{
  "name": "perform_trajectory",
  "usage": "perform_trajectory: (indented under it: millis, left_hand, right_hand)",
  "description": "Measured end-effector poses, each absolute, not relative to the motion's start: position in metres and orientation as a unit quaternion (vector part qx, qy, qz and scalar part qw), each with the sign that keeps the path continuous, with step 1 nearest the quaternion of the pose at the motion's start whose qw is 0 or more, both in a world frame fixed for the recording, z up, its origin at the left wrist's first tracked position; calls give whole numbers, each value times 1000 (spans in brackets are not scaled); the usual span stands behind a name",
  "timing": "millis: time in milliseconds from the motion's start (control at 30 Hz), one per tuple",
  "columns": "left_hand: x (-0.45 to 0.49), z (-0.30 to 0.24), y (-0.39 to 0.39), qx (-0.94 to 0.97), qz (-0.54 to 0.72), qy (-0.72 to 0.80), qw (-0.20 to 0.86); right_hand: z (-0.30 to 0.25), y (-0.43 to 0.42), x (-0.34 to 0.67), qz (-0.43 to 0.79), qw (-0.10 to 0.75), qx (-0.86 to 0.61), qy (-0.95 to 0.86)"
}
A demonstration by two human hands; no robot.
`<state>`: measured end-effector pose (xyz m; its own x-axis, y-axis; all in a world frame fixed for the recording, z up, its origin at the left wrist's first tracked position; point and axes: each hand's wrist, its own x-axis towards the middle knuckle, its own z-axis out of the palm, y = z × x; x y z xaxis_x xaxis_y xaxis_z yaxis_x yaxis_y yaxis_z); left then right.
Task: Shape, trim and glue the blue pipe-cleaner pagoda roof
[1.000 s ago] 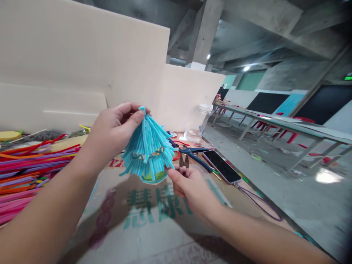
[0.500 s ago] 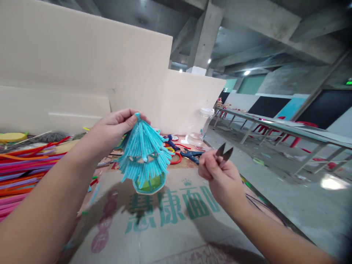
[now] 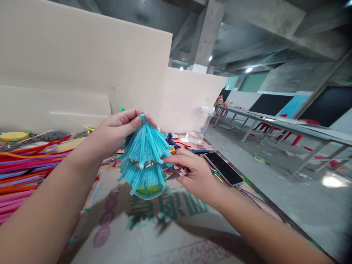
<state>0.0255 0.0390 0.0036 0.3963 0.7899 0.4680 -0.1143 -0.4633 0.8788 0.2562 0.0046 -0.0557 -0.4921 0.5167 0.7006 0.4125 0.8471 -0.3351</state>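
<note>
A light-blue pipe-cleaner pavilion model (image 3: 147,145) with two fringed tiers and a green-filled round base hangs tilted above the cardboard. My left hand (image 3: 123,124) pinches it by its pointed top. Beside its right edge, my right hand (image 3: 195,172) is closed round small scissors (image 3: 174,173), their handles mostly hidden in the palm and their blades pointing left at the lower tier. One finger of that hand reaches toward the upper fringe; whether it touches I cannot tell.
Printed cardboard (image 3: 123,238) covers the tabletop. Colourful pipe cleaners (image 3: 24,172) lie at left. A phone (image 3: 224,168) with a cable lies at right, a clear jar (image 3: 200,126) behind it. Pliers (image 3: 200,151) sit behind my right hand. A beige board (image 3: 82,73) stands at the back.
My right hand has moved left with the scissors, up to the model, and the blades now point left instead of up. The phone has come into view. The model has shifted slightly right.
</note>
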Motion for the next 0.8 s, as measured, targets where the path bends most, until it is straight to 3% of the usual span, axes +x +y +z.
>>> perform_trajectory:
  millis: [200,433,633,800]
  left_hand:
    - [28,-3,48,709,484,271,435]
    - [27,-3,54,715,513,352,319]
    - [16,-2,52,760,461,458,10]
    - [7,-9,69,723,479,497,29]
  right_hand:
    - [-56,6,258,125,480,-319,-808]
    - [-77,39,277,281,513,-435,-685]
    - [-115,39,290,309,386,-497,-713]
    - [-138,32,292,309,358,-502,-724]
